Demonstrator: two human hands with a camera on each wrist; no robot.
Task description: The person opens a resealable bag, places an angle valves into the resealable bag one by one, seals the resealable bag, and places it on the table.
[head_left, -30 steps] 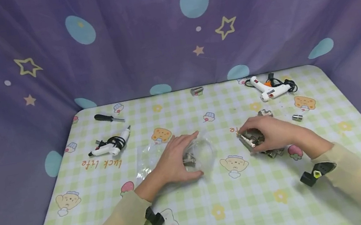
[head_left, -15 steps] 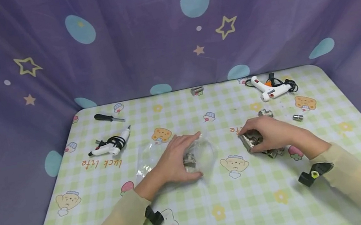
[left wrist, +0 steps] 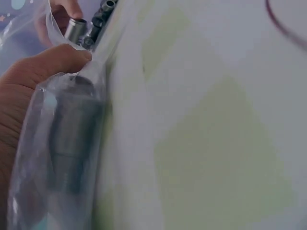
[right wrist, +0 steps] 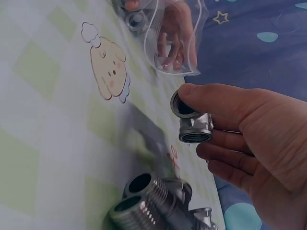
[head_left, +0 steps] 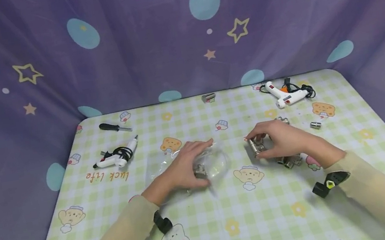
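A clear plastic bag (head_left: pixel 218 162) lies on the tabletop, its mouth facing right. My left hand (head_left: pixel 183 168) holds it, thumb and fingers spread wide around it. Inside is at least one metal fitting (left wrist: pixel 72 129), seen through the film in the left wrist view. My right hand (head_left: pixel 287 138) pinches a shiny metal tee pipe fitting (right wrist: pixel 195 127) between thumb and fingers, right of the bag mouth and apart from it. Below that hand, several more metal pipe fittings (right wrist: pixel 139 206) lie in a pile, partly hidden by it in the head view.
A small threaded fitting (head_left: pixel 315 125) lies right of the pile, and a metal cylinder (head_left: pixel 209 98) near the back edge. White glue guns with black cords sit at the back right (head_left: pixel 290 97) and left (head_left: pixel 118 155). A screwdriver (head_left: pixel 115 127) lies at the back left.
My right hand has moved slightly left and lifted the tee fitting away from the pile. My left hand stays nearly in place with the bag.
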